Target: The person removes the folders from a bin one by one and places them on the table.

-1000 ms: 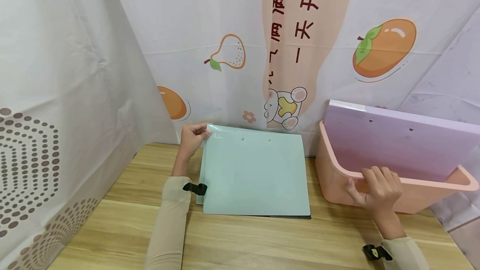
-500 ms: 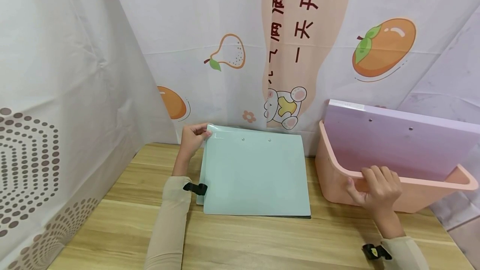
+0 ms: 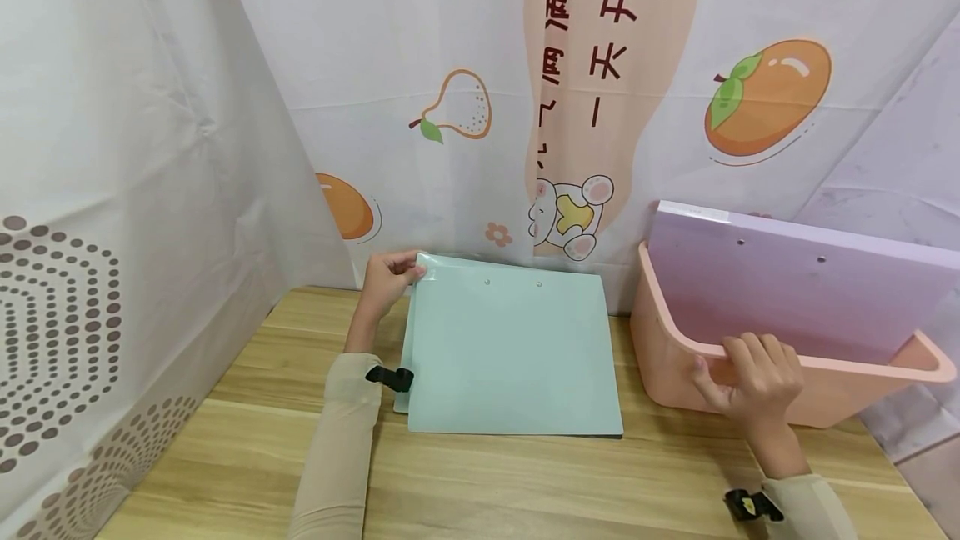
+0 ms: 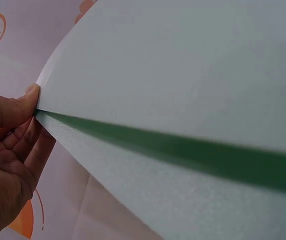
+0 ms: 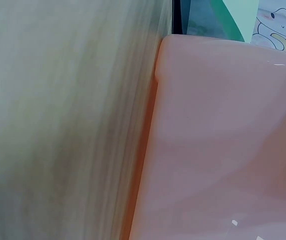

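Observation:
A pale green folder (image 3: 513,357) with two small rivets near its top edge stands at the middle of the table. My left hand (image 3: 386,280) pinches its upper left corner between thumb and fingers. In the left wrist view, that hand (image 4: 12,135) holds two green covers (image 4: 173,65) together at the corner, and a dark green gap widens between them away from it. Farther right, my right hand (image 3: 763,382) grips the front rim of a pink bin (image 3: 675,365), fingers over the edge. Inside the bin leans a lilac folder (image 3: 787,298).
The wooden table (image 3: 480,482) carries both the green folder and the bin. Behind them hangs a printed white curtain (image 3: 375,32), close to the folder's top edge. Another patterned cloth (image 3: 172,190) borders the left side. Black straps (image 3: 390,377) circle both wrists.
The green folder and the left hand at its corner have shifted very slightly down in the head view. My right hand and the bin stay where they were.

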{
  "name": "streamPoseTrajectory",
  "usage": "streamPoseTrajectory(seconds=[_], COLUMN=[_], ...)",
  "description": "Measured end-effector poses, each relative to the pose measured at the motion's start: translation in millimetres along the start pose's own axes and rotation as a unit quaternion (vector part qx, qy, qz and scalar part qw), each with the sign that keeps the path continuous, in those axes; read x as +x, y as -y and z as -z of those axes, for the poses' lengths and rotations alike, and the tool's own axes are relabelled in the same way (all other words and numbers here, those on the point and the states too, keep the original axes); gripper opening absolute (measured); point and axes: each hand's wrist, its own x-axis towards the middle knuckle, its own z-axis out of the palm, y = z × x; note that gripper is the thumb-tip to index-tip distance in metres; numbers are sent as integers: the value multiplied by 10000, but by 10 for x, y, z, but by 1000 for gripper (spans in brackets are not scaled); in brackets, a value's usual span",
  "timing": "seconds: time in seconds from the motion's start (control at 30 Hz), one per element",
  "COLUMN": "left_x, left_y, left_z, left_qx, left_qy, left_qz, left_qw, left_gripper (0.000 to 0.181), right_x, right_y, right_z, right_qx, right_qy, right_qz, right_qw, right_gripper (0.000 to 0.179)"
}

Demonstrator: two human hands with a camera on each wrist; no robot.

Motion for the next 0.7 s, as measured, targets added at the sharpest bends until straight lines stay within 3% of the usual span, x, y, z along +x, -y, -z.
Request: streamPoseTrajectory(seconds=[0.33,0.5,0.7], left_x=[-2,-8,-7], left_y=[8,21,33], left_z=[2,26,46], left_qx=[104,199,-38], left_qy=[-53,152,366], left_qz=[16,82,286], left_qw=[9999,9997,9989], left_gripper=[26,26,28], right_x=[1,-1,1], right_y=[-9,-7,-3], right_z=[-4,1,2], right_qx=[-16,-20,-13], right_qy=[19,15,25], right_qz=[29,19,17], right_qw=[10000,10000,10000], right_gripper=[61,61,61])
